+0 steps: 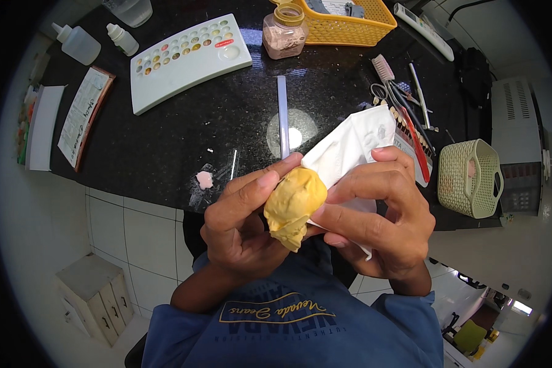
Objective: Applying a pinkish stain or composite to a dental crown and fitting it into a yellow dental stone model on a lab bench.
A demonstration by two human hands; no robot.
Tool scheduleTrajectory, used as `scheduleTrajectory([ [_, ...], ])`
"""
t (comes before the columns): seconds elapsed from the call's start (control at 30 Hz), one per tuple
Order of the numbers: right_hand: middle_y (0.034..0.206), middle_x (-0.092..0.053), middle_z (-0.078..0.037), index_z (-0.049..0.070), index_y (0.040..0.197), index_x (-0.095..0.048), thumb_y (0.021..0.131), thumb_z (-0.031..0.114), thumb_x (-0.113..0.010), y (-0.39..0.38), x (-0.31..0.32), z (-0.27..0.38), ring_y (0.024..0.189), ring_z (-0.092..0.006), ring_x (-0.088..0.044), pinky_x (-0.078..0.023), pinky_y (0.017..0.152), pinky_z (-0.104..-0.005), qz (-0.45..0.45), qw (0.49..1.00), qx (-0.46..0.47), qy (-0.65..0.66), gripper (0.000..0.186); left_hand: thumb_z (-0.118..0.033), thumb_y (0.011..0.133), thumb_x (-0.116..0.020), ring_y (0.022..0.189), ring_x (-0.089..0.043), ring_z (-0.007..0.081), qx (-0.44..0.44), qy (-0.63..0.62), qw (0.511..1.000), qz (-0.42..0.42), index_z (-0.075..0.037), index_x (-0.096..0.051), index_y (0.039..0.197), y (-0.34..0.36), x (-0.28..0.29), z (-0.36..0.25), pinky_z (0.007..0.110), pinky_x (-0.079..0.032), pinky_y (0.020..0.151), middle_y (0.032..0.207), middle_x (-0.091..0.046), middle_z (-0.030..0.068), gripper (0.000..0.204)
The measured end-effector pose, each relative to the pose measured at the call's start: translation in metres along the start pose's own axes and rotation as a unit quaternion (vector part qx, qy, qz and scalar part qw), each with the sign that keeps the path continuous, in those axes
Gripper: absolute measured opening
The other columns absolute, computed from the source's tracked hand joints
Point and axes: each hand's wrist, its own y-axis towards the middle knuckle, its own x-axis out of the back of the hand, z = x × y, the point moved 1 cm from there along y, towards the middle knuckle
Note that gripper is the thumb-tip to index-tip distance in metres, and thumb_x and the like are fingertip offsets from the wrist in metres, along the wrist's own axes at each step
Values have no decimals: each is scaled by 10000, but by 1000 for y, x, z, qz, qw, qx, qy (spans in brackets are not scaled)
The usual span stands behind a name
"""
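I see my left hand (pixel 239 214) gripping a yellow plaster cast (pixel 293 205) over the near edge of the black counter (pixel 227 122). My right hand (pixel 374 214) pinches a white tissue (pixel 349 144) against it (wiping looks underway, unfinished); far tools lie untouched.

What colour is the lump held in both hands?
Mustard yellow lump, matte; the head view shows it best, between left hand and right hand.

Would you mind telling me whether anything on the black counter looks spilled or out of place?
A small pink lump lies loose near the black stone counter's front edge, beside a pale smear. It looks like leftover material. The tools elsewhere lie in order.
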Motion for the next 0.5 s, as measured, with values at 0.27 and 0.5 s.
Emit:
scheduleTrajectory([
  [0.27,833,-617,6,135,856,-708,664,221,-726,2,3,-1,761,-155,-587,-421,797,-396,12,1000,-12,-7,211,-35,707,-758,1019,-595,352,-16,-8,1000,-2,28,-360,1175,1,-2,3,365,-547,827,1099,-526,283,617],
  [0.5,833,-617,2,131,852,-700,660,219,-715,5,2,2,753,-162,-582,-423,795,-400,12,1000,-1,-11,211,-37,709,-757,1023,-593,349,-13,-7,1000,2,28,-360,1176,0,-1,3,359,-544,833,1094,-528,283,616],
])
